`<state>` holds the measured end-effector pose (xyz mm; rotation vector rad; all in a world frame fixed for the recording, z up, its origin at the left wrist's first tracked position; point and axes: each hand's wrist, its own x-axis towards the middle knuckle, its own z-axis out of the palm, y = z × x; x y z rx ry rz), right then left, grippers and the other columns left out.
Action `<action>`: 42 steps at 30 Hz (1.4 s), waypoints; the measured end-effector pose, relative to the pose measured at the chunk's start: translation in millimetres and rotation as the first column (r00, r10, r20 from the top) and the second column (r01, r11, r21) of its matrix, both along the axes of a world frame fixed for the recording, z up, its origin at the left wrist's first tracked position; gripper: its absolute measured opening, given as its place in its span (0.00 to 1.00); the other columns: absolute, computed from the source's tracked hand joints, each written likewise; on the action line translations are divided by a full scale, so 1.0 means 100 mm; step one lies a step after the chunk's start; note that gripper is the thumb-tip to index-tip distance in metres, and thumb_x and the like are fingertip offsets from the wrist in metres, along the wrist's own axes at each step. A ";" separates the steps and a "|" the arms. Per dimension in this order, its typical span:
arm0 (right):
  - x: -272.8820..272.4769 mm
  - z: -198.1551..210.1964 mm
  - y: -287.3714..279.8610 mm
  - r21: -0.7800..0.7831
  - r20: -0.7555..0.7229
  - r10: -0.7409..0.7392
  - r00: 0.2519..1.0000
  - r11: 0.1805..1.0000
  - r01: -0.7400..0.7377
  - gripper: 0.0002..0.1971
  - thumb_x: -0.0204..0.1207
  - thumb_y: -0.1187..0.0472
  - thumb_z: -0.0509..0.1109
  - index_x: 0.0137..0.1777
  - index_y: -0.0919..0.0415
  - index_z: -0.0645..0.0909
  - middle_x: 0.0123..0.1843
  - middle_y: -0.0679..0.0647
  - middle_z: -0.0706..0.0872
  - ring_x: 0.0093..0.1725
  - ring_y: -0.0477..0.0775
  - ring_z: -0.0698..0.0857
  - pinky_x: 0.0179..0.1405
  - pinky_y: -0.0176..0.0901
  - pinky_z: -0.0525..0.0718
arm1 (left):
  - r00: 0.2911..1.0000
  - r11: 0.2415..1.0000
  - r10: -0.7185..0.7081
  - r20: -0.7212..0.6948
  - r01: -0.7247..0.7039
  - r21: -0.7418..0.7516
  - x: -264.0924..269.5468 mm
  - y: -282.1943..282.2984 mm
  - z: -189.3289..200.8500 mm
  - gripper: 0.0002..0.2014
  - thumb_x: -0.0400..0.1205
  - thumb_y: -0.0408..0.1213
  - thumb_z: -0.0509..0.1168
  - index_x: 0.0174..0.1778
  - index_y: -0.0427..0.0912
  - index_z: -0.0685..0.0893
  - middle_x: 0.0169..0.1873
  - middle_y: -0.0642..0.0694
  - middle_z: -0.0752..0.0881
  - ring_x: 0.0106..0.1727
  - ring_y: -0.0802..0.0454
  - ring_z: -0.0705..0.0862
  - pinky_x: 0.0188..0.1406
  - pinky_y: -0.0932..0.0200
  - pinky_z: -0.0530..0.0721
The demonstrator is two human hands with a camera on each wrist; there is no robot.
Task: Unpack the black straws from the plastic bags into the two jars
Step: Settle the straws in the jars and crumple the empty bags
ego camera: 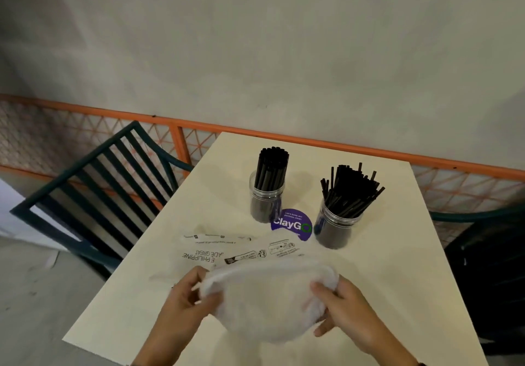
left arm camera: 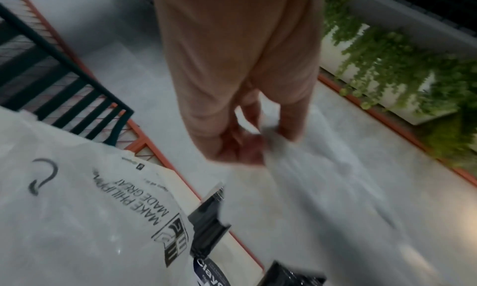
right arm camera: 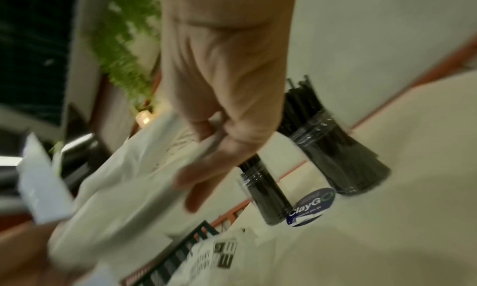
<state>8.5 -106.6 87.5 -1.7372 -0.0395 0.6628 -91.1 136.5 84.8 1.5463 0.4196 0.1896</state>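
Two clear jars stand at the far middle of the cream table (ego camera: pixel 397 266). The left jar (ego camera: pixel 265 201) holds a tight upright bundle of black straws (ego camera: pixel 271 167). The right jar (ego camera: pixel 338 226) holds straws (ego camera: pixel 350 189) fanned out loosely. Near the table's front, both hands hold a crumpled, empty-looking translucent plastic bag (ego camera: pixel 261 300) just above the surface. My left hand (ego camera: pixel 196 292) pinches its left edge (left arm camera: pixel 271 135), and my right hand (ego camera: pixel 335 303) grips its right side (right arm camera: pixel 134 168). Another flat printed plastic bag (ego camera: pixel 235 252) lies between the hands and the jars.
A round purple ClayGo sticker (ego camera: pixel 292 225) sits between the jars. A dark slatted chair (ego camera: pixel 93 192) stands left of the table, another dark chair (ego camera: pixel 488 274) on the right. An orange lattice railing (ego camera: pixel 341 144) runs behind the table against a grey wall.
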 end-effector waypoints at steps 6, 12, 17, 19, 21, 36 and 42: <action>-0.01 -0.09 0.43 -0.283 0.528 0.254 0.810 0.952 -0.114 0.29 0.72 0.72 0.63 0.59 0.33 0.70 0.54 0.43 0.75 0.54 0.35 0.77 0.48 0.21 0.74 | 0.965 0.798 0.252 0.075 -0.250 0.548 0.15 0.47 0.03 0.15 0.73 0.18 0.57 0.26 0.41 0.69 0.26 0.42 0.73 0.28 0.55 0.70 0.29 0.66 0.69; 0.04 0.12 0.56 0.136 0.014 0.456 0.890 0.881 -0.453 0.20 0.74 0.52 0.69 0.65 0.53 0.78 0.62 0.57 0.84 0.61 0.52 0.84 0.52 0.40 0.84 | 0.989 0.997 -0.058 -0.136 0.063 0.034 0.20 0.99 0.05 0.05 0.78 0.36 0.67 0.43 0.37 0.84 0.41 0.40 0.87 0.39 0.44 0.86 0.44 0.51 0.83; 0.07 0.01 0.86 0.104 0.189 0.102 0.977 0.987 -0.124 0.11 0.72 0.69 0.72 0.34 0.56 0.75 0.37 0.56 0.82 0.37 0.58 0.88 0.33 0.49 0.89 | 0.982 0.978 -0.186 0.024 0.183 0.098 0.22 1.27 0.11 0.06 0.72 0.37 0.74 0.36 0.43 0.83 0.36 0.43 0.85 0.32 0.47 0.82 0.32 0.57 0.83; 0.07 -0.12 0.97 -0.049 0.479 -0.093 0.873 0.990 0.132 0.14 0.65 0.63 0.67 0.26 0.50 0.64 0.30 0.46 0.72 0.29 0.54 0.79 0.26 0.47 0.86 | 0.977 0.891 -0.131 0.168 0.042 0.453 0.27 1.38 0.04 0.09 0.74 0.30 0.65 0.30 0.46 0.75 0.34 0.47 0.79 0.31 0.50 0.77 0.30 0.54 0.78; 0.05 -0.21 1.05 -0.271 0.693 -0.011 0.721 0.922 0.275 0.09 0.59 0.55 0.56 0.27 0.46 0.56 0.30 0.44 0.63 0.30 0.48 0.67 0.25 0.36 0.72 | 0.960 0.674 -0.191 0.207 -0.025 0.738 0.32 1.42 -0.02 0.07 0.72 0.35 0.57 0.28 0.48 0.70 0.33 0.52 0.72 0.31 0.55 0.72 0.27 0.66 0.72; -0.04 -1.02 1.94 -0.822 0.275 0.643 0.715 0.542 -0.172 0.29 0.79 0.36 0.42 0.78 0.42 0.45 0.78 0.51 0.70 0.77 0.60 0.57 0.73 0.54 0.38 | 0.922 0.488 -0.386 -0.022 0.224 0.843 0.38 1.54 -0.64 0.11 0.67 0.51 0.64 0.45 0.60 0.78 0.51 0.63 0.77 0.49 0.65 0.75 0.45 0.70 0.73; -0.05 -1.35 2.09 -0.827 0.196 0.647 0.737 0.513 -0.231 0.25 0.82 0.41 0.38 0.69 0.44 0.69 0.67 0.46 0.83 0.65 0.49 0.82 0.68 0.53 0.68 | 0.900 0.241 -0.325 -0.289 0.375 0.895 0.62 1.21 -1.30 0.31 0.82 0.58 0.34 0.80 0.45 0.47 0.82 0.45 0.39 0.81 0.46 0.35 0.78 0.53 0.36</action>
